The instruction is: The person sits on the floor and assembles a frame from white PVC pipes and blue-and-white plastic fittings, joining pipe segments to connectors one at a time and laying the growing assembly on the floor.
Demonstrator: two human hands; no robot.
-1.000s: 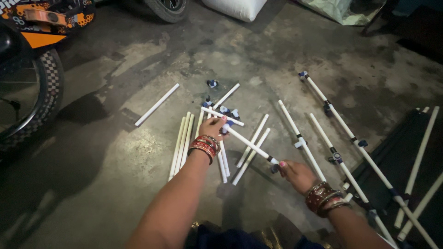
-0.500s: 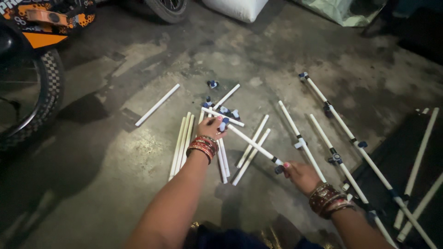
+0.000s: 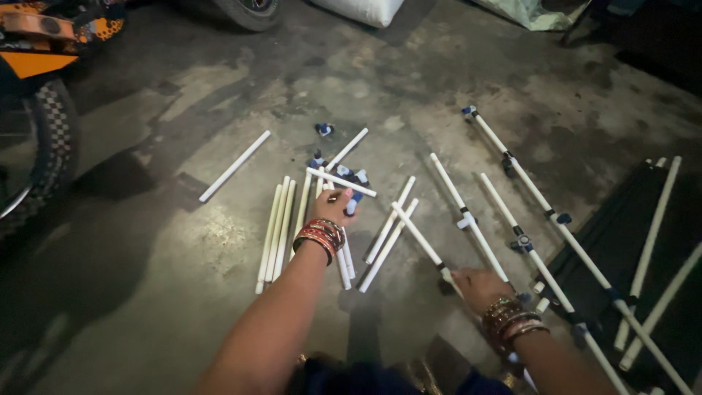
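Observation:
My left hand (image 3: 330, 208) is closed on a small blue and white connector (image 3: 352, 205), above a pile of short white pipes (image 3: 280, 225) and loose blue connectors (image 3: 349, 174) on the concrete floor. My right hand (image 3: 479, 287) grips the near end of a white pipe (image 3: 417, 235), at a dark fitting (image 3: 443, 270). That pipe slants up to the left, and its far end stops short of my left hand. Both wrists wear red and gold bangles.
Long white pipe runs joined by blue fittings (image 3: 542, 199) lie to the right, beside a dark mat (image 3: 621, 227) carrying more pipes. A single pipe (image 3: 235, 167) lies at the left. A bicycle wheel (image 3: 36, 157) stands far left and a white sack (image 3: 360, 9) at the top.
The pipe that spanned both hands has come away from my left hand's connector. My right hand drew it back to the right and nearer me. The view shifted slightly.

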